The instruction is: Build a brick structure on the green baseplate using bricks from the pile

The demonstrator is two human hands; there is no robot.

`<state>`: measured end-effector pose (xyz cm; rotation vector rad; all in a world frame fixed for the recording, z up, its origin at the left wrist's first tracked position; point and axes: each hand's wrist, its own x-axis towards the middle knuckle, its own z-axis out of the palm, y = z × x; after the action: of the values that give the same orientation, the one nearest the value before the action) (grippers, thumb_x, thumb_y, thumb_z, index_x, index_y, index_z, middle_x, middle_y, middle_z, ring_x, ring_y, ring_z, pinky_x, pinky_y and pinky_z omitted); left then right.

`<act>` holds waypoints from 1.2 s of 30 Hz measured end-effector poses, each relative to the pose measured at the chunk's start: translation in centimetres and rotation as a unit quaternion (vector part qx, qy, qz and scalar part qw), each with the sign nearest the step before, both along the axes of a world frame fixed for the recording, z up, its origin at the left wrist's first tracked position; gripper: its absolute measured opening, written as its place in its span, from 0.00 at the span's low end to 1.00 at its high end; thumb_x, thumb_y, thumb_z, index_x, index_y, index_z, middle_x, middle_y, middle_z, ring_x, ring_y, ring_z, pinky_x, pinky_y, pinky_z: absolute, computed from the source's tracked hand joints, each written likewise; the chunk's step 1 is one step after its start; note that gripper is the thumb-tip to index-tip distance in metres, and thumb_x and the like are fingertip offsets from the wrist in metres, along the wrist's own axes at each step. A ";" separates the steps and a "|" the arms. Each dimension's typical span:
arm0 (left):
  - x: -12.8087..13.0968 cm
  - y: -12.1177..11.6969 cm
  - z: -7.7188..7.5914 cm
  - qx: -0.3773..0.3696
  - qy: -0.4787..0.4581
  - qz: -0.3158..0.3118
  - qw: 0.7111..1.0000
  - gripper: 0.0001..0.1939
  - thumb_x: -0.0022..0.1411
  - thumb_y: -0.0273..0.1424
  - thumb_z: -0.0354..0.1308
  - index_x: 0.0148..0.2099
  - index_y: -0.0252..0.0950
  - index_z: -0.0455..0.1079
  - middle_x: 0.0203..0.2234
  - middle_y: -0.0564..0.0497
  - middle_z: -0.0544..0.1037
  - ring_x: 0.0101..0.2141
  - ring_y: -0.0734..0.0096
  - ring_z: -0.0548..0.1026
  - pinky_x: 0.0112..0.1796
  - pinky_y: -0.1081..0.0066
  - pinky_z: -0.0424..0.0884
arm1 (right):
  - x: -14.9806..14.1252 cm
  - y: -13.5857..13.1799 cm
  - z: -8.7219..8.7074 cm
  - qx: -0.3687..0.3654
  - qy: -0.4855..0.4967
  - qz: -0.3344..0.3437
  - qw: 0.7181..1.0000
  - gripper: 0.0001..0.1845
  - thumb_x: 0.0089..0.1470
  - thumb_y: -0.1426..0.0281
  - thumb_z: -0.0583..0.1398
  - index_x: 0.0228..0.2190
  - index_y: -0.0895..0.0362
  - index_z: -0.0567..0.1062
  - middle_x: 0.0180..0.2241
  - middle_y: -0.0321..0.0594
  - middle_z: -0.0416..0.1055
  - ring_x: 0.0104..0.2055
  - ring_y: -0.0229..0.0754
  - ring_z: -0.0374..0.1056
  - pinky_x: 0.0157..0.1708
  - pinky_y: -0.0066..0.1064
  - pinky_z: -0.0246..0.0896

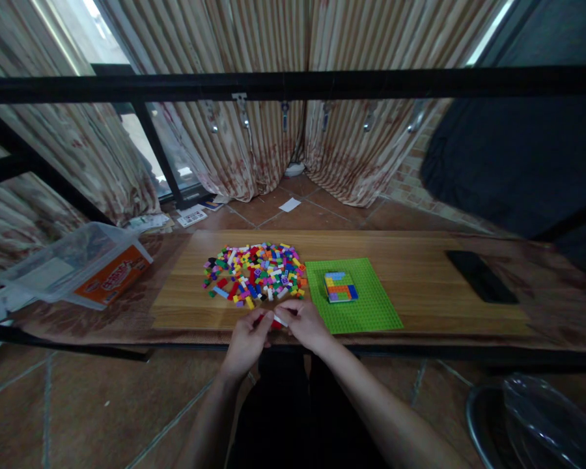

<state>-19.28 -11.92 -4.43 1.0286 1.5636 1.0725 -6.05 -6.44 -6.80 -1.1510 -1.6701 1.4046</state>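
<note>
The step in hand looks like fitting small toy bricks together by hand. The left hand (248, 335) pinches at a red brick (276, 325) with thumb and fingers, and the right hand (303, 322) has its fingertips closed on a white brick (282, 321). The two hands meet just at the near edge of the table (420, 260), in front of the loose brick pile (256, 270) and left of the green baseplate (371, 306).

As a judgement, the next move calls for squaring the pieces to each other, studs facing undersides, and then even pressure from both thumbs.

The white brick shows as a narrow strip; its long axis slants from upper left down to the right, toward the right palm. The red brick seems to run roughly left to right, but fingers cover part of it, so its full length and which way its studs face cannot be told. Whether the two are already joined is also unclear. A small brick build (340, 288) sits on the baseplate.
</note>
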 end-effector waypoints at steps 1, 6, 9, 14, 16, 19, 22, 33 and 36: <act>0.1 0.0 -0.2 0.004 0.004 0.007 1.000 0.19 0.55 0.46 0.57 0.33 0.33 0.73 0.15 0.58 0.64 0.18 0.77 0.63 0.19 0.77 0.62 | 0.0 0.0 0.0 0.015 -0.004 -0.005 1.000 0.13 0.52 0.64 0.59 0.24 0.57 0.79 0.17 0.32 0.67 0.18 0.33 0.57 0.20 0.25 0.49; 0.6 0.5 -1.5 0.043 0.024 0.064 0.997 0.17 0.54 0.44 0.58 0.32 0.34 0.73 0.17 0.57 0.68 0.18 0.78 0.62 0.20 0.77 0.62 | -1.2 -0.8 -0.6 0.017 0.056 -0.102 0.993 0.14 0.51 0.62 0.58 0.25 0.57 0.80 0.19 0.33 0.69 0.21 0.34 0.59 0.22 0.25 0.52; 0.7 0.7 -2.1 0.042 0.008 0.097 0.994 0.17 0.52 0.44 0.59 0.32 0.33 0.73 0.20 0.55 0.71 0.19 0.77 0.65 0.21 0.77 0.65 | -1.7 -0.2 -0.7 -0.065 0.116 -0.193 0.972 0.17 0.49 0.57 0.60 0.28 0.58 0.80 0.20 0.35 0.70 0.18 0.34 0.58 0.18 0.26 0.53; 0.5 0.7 -2.4 0.041 -0.039 0.150 0.987 0.21 0.52 0.47 0.59 0.35 0.32 0.72 0.17 0.57 0.67 0.18 0.77 0.64 0.21 0.75 0.67 | -1.0 1.9 -0.3 -0.025 0.078 -0.180 0.980 0.15 0.48 0.57 0.61 0.30 0.55 0.81 0.25 0.36 0.76 0.20 0.37 0.65 0.21 0.29 0.61; 0.5 0.8 -2.4 0.038 -0.034 0.155 0.987 0.22 0.52 0.47 0.59 0.37 0.32 0.72 0.15 0.59 0.64 0.16 0.78 0.62 0.19 0.76 0.65 | -0.7 2.3 -0.2 0.050 0.016 -0.153 0.987 0.11 0.49 0.62 0.61 0.30 0.53 0.81 0.29 0.37 0.78 0.26 0.40 0.69 0.29 0.30 0.65; 0.4 0.9 -2.4 0.029 -0.029 0.155 0.987 0.23 0.52 0.47 0.59 0.39 0.31 0.72 0.16 0.59 0.66 0.15 0.80 0.61 0.18 0.76 0.63 | -0.6 2.7 -0.3 0.140 -0.050 -0.126 0.981 0.08 0.50 0.68 0.61 0.32 0.53 0.81 0.32 0.38 0.78 0.33 0.40 0.71 0.38 0.32 0.65; 0.4 1.0 -2.4 0.031 -0.035 0.157 0.986 0.24 0.51 0.48 0.60 0.38 0.31 0.72 0.19 0.57 0.68 0.15 0.80 0.62 0.18 0.76 0.64 | -0.7 3.0 -0.4 0.162 -0.056 -0.104 0.980 0.08 0.51 0.71 0.61 0.34 0.52 0.81 0.33 0.37 0.77 0.31 0.38 0.70 0.37 0.31 0.65; 0.7 0.5 -2.1 0.048 -0.063 0.151 0.985 0.26 0.50 0.47 0.62 0.45 0.32 0.75 0.21 0.56 0.70 0.19 0.80 0.63 0.21 0.77 0.66 | 0.7 0.6 0.3 0.223 0.001 -0.037 0.974 0.14 0.57 0.75 0.57 0.42 0.51 0.78 0.41 0.40 0.74 0.43 0.40 0.70 0.44 0.33 0.66; 1.4 0.3 -1.8 0.058 -0.067 0.119 0.989 0.25 0.51 0.47 0.62 0.45 0.33 0.75 0.23 0.55 0.71 0.19 0.81 0.64 0.22 0.77 0.66 | 1.2 -0.4 0.7 0.243 -0.033 -0.020 0.969 0.12 0.59 0.74 0.56 0.41 0.51 0.78 0.38 0.40 0.75 0.41 0.41 0.70 0.43 0.35 0.65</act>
<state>-17.91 -11.67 -6.24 0.8415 1.5561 1.3809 -4.88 -6.88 -6.06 -0.9447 -1.8876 0.8638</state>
